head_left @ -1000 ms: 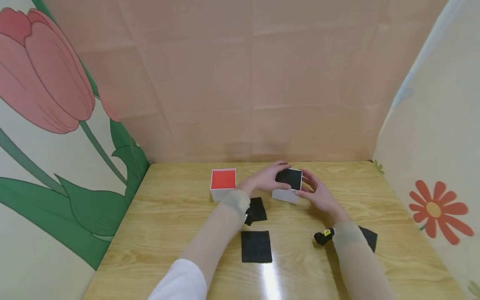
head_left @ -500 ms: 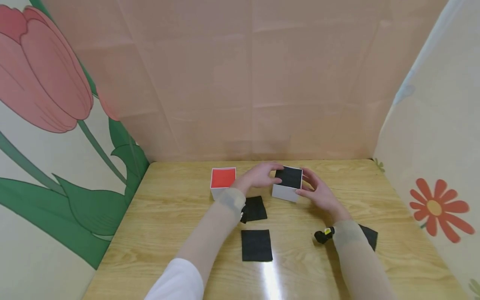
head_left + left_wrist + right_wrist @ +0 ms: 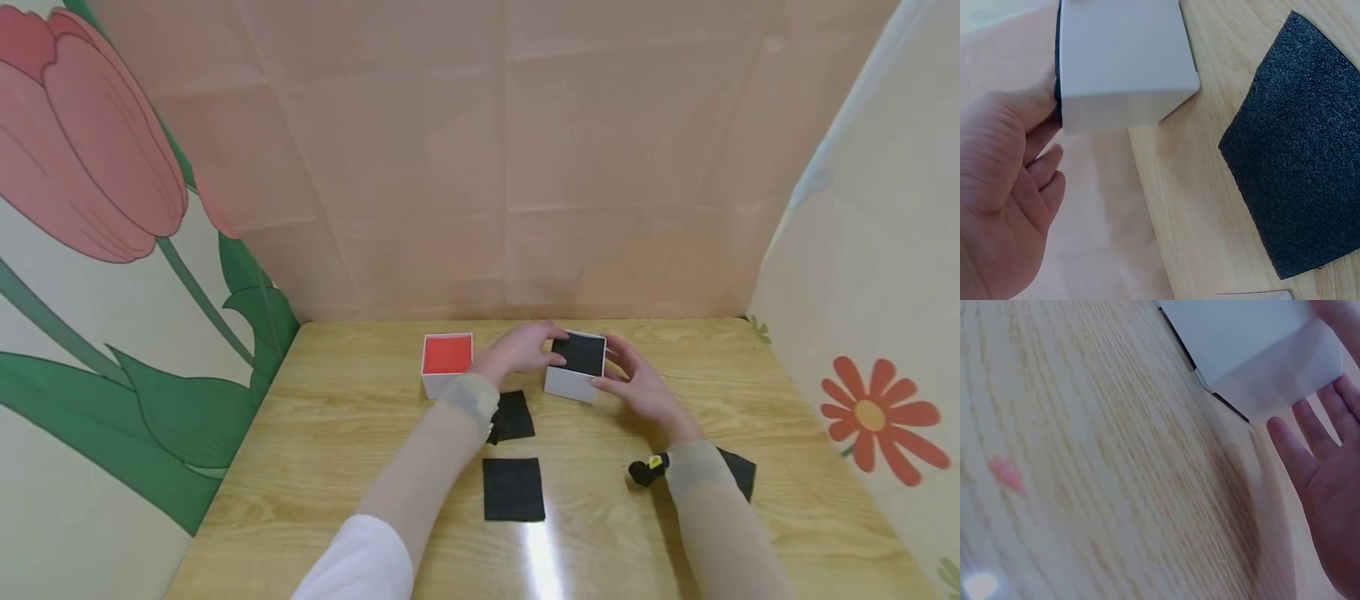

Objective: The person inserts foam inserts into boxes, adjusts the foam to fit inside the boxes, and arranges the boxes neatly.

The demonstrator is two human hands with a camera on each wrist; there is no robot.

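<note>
- Left hand (image 3: 1004, 206): fingers relaxed, thumb tip touching the white box (image 3: 1124, 62).
- Black foam sheet (image 3: 1297, 162): flat on wooden table (image 3: 1179, 206), near box.

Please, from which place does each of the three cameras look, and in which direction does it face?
Head: above, facing forward and down at the table; both forearms, left hand and right hand show.
Left wrist: beside the left hand, facing the white box.
Right wrist: low over the table, facing the box; right hand shows.
All three share the white box.

Both forearms stretched forward; left hand (image 3: 519, 350) and right hand (image 3: 636, 385) held apart, palms facing inward, fingers relaxed and nearly straight.
</note>
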